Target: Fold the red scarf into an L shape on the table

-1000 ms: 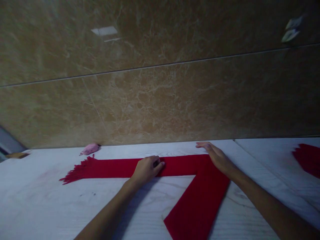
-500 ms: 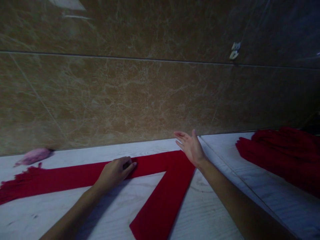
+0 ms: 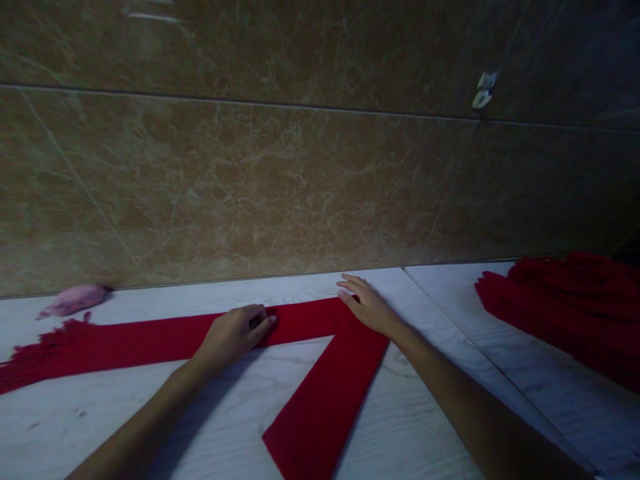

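Observation:
A long red fringed scarf [image 3: 150, 343] lies flat on the white wood-grain surface. At its right it folds over at an angle, and the other length runs down toward me. My left hand [image 3: 235, 335] rests on the middle of the upper length, fingers curled in and thumb pointing right; a dark hollow shows inside the curl, and I see no cloth gathered in it. My right hand [image 3: 369, 305] lies over the folded corner, palm down, its fingers extended leftward past the scarf's upper edge.
Another heap of red fabric [image 3: 570, 307] lies at the right. A small pink cloth-like item [image 3: 75, 300] sits at the left near the wall. Brown marbled tiles [image 3: 280, 193] rise behind the surface, with a small white fitting [image 3: 483, 99] at upper right.
My right hand has come down from above the corner, turning from raised palm to lying on the fold. My left hand stays in place on the scarf. The view has shifted slightly.

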`<move>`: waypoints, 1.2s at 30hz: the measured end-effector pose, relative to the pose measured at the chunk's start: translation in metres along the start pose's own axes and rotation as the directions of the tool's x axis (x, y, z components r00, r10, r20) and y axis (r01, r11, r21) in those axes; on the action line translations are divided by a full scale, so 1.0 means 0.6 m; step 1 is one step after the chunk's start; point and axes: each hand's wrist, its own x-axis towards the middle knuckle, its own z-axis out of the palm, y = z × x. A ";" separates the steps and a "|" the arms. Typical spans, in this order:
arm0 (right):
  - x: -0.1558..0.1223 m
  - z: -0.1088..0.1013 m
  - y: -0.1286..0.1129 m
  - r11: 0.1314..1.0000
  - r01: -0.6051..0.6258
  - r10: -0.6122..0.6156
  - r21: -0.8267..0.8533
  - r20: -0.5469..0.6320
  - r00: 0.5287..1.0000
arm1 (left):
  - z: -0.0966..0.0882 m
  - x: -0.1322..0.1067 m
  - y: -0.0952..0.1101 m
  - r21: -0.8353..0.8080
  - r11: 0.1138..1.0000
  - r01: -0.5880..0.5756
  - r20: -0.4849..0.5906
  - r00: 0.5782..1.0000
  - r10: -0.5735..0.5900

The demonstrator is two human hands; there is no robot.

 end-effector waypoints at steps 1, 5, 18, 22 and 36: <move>-0.003 0.001 -0.004 0.999 0.019 -0.018 -0.039 0.018 1.000 | 0.000 0.000 0.000 -0.004 1.000 -0.001 0.002 1.000 0.001; -0.008 0.000 -0.016 0.960 0.116 -0.089 -0.256 0.114 0.989 | 0.000 -0.001 0.002 -0.008 1.000 0.006 0.008 1.000 -0.006; -0.011 0.012 -0.015 0.896 0.147 0.000 -0.419 0.331 0.944 | -0.011 -0.042 0.074 -0.169 0.942 -0.291 -0.017 0.956 0.292; -0.011 0.015 -0.008 0.907 0.154 -0.029 -0.393 0.306 0.952 | 0.001 -0.074 0.117 -0.406 0.809 -0.425 0.188 0.827 0.529; -0.010 0.013 -0.012 0.899 0.154 -0.012 -0.410 0.328 0.945 | 0.011 -0.075 0.121 -0.344 0.835 -0.430 0.236 0.821 0.520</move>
